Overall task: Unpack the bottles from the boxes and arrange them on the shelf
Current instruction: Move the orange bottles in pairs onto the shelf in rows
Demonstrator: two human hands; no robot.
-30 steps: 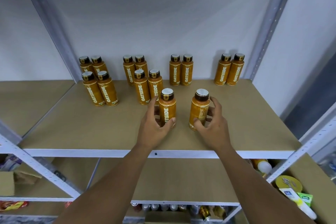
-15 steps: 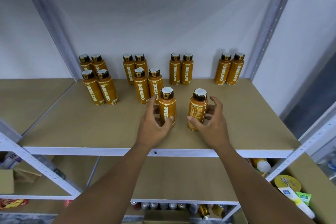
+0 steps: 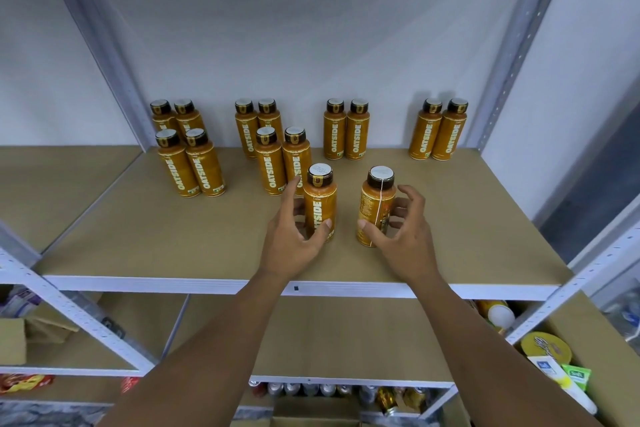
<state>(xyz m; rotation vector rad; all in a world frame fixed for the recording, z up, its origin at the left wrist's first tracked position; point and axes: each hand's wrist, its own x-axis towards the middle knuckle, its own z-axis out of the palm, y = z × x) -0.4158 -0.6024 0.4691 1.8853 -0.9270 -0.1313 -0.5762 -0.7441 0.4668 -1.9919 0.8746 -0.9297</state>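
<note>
Two orange Oatside bottles with brown caps stand near the front of the brown shelf board (image 3: 138, 236). My left hand (image 3: 291, 243) grips the left bottle (image 3: 320, 198), thumb on its front and fingers round its left side; its label faces me. My right hand (image 3: 405, 239) holds the right bottle (image 3: 375, 204) between thumb and curled fingers, index finger lifted off; the label seam faces me. Behind them stand several more bottles: a group of four at the left (image 3: 188, 163), another four left of centre (image 3: 273, 149), a pair in the middle (image 3: 346, 130) and a pair at the right (image 3: 438, 130).
Grey metal uprights (image 3: 512, 55) frame the shelf against the white wall. On the lower levels are a cardboard box (image 3: 12, 340), a row of cans (image 3: 311, 388), a yellow-lidded tub (image 3: 545, 347) and small packets at the right.
The right bottle has been turned in my right hand, so its seam now faces me. Both bottles and hands stay in almost the same spots.
</note>
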